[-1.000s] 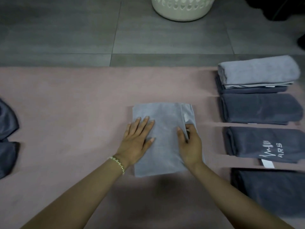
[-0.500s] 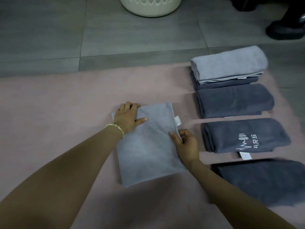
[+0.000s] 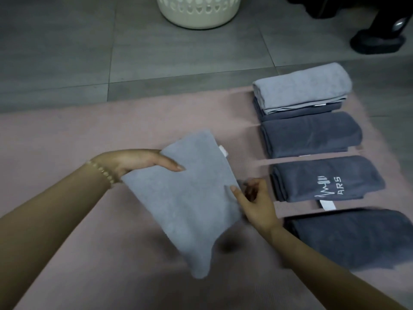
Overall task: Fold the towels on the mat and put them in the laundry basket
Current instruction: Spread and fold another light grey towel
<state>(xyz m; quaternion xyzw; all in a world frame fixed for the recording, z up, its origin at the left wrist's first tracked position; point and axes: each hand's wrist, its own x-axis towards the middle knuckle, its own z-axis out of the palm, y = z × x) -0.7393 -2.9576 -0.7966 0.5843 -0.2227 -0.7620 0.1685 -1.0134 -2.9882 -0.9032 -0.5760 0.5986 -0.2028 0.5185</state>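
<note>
Lifted off the mat [image 3: 89,135] since the earlier frame, the folded light-grey towel [image 3: 185,198] hangs tilted above it; my left hand [image 3: 134,162] grips one edge and my right hand [image 3: 257,202] pinches the other, probably to keep the folds together, with the folded towels [image 3: 310,135] alongside

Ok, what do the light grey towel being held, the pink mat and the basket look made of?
The light grey towel looks like soft matte cloth, likely microfibre or terry: fuzzy nap, limp where lifted. The pink mat seems foam or rubber: matte, finely ribbed. The laundry basket appears moulded cream plastic: smooth, faint sheen, regular cut-out holes.
</note>
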